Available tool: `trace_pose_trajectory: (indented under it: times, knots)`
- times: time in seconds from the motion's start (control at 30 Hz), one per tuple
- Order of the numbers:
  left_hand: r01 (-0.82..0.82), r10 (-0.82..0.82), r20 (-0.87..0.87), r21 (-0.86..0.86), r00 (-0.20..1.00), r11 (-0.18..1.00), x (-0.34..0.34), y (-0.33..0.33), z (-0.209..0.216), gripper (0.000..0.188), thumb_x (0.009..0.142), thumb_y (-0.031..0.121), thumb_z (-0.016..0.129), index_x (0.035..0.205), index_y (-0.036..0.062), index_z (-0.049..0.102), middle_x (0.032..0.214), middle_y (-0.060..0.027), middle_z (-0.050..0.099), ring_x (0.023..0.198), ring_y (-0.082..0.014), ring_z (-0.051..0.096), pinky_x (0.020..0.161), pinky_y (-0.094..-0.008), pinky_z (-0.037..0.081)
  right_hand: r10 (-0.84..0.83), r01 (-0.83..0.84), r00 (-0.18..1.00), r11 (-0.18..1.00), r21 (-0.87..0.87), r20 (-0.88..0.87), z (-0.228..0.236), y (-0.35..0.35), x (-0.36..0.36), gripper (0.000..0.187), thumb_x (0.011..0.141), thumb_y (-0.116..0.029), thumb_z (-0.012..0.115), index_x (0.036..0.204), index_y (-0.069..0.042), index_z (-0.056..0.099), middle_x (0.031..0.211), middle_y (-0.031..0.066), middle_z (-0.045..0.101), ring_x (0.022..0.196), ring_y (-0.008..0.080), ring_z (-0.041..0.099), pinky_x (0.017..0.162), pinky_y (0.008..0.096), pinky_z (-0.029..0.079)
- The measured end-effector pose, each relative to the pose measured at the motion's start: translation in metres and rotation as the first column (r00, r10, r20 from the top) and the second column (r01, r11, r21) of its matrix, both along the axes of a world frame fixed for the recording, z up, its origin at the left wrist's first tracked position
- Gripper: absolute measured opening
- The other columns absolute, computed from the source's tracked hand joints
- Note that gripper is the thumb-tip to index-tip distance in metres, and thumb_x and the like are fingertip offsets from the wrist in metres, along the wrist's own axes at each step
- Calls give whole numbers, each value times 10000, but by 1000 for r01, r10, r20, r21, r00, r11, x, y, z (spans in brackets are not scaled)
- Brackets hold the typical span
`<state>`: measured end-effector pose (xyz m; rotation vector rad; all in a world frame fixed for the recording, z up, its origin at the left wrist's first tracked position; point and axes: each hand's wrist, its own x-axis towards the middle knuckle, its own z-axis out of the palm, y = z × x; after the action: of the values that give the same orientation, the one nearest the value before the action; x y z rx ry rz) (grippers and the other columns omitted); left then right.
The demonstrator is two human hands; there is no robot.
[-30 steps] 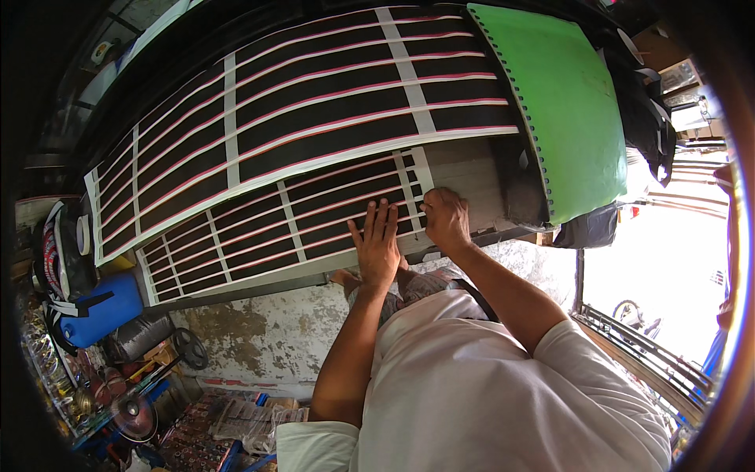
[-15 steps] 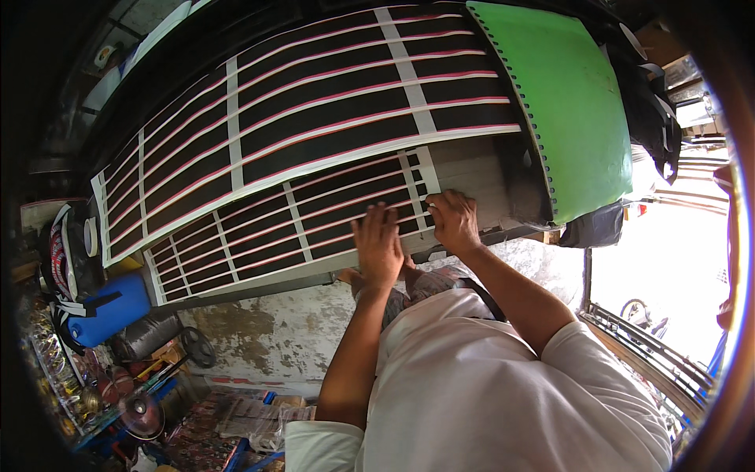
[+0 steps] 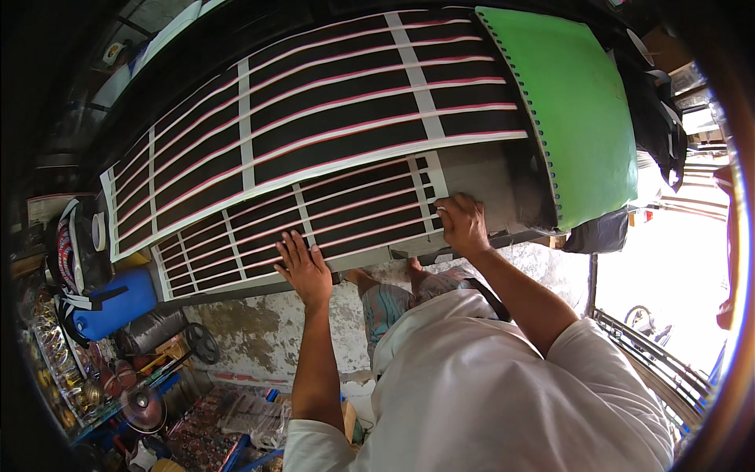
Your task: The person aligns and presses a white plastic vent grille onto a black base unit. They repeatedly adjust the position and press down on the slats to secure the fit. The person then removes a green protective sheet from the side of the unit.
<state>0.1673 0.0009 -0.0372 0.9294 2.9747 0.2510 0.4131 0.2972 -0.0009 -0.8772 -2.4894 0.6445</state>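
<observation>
A black sheet with thin red-and-white stripes [image 3: 370,206] lies along the near edge of the table. My left hand [image 3: 303,269] rests on its lower middle part, fingers spread and flat. At the sheet's right end, my right hand [image 3: 464,223] is closed, its fingers bent down near the white margin. Something small and white shows at its fingertips, too small to name. A larger sheet of the same striped pattern [image 3: 338,102] lies beyond, its white lower border running along the smaller sheet's upper side.
A green spiral-bound cover [image 3: 578,110] lies at the table's right end, beside a black bag [image 3: 598,230]. To the left are a blue container [image 3: 126,307] and a roll of tape [image 3: 98,231]. A fan [image 3: 143,409] stands among clutter at lower left.
My left hand has slid left along the smaller sheet, and its fingers have spread. The right hand stays at the sheet's right end. The whole view has shifted slightly.
</observation>
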Motion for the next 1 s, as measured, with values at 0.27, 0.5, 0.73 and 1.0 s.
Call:
trace_pose_trajectory:
  times: [0.27, 0.5, 0.73, 1.0]
  knots:
    - [361, -351, -101, 399, 931, 843, 49, 59, 38, 421, 984, 122, 712, 1405, 109, 697, 1427, -192, 635, 1297, -429, 615, 1060, -601, 480, -10, 10, 1000, 1000, -12, -25, -2, 1, -3, 174, 900, -96, 752, 1066, -148, 740, 980, 48, 693, 1010, 318, 682, 897, 484, 471]
    - [410, -513, 21, 572, 858, 710, 102, 163, 41, 244, 918, 22, 766, 1160, 53, 771, 1057, -127, 673, 950, -344, 645, 823, -469, 557, -8, 8, 1000, 999, -44, 4, -2, 0, -3, 161, 904, -95, 747, 1055, -150, 736, 966, 41, 689, 999, 311, 679, 903, 485, 466]
    - [398, -527, 63, 581, 848, 710, 102, 174, 34, 272, 884, 3, 755, 1152, 43, 763, 1063, -105, 666, 968, -343, 646, 841, -469, 550, -10, 10, 1000, 1000, -6, -23, -1, 1, -3, 185, 897, -89, 736, 1070, -153, 738, 965, 51, 683, 981, 315, 681, 881, 484, 470]
    - [421, -529, 50, 544, 847, 726, 105, 177, 39, 243, 915, 58, 758, 1156, 88, 755, 1055, -85, 669, 972, -319, 660, 824, -480, 517, -20, 20, 999, 1000, -2, -44, -2, 1, -3, 205, 888, -85, 722, 1080, -157, 737, 966, 55, 675, 981, 314, 679, 882, 476, 471]
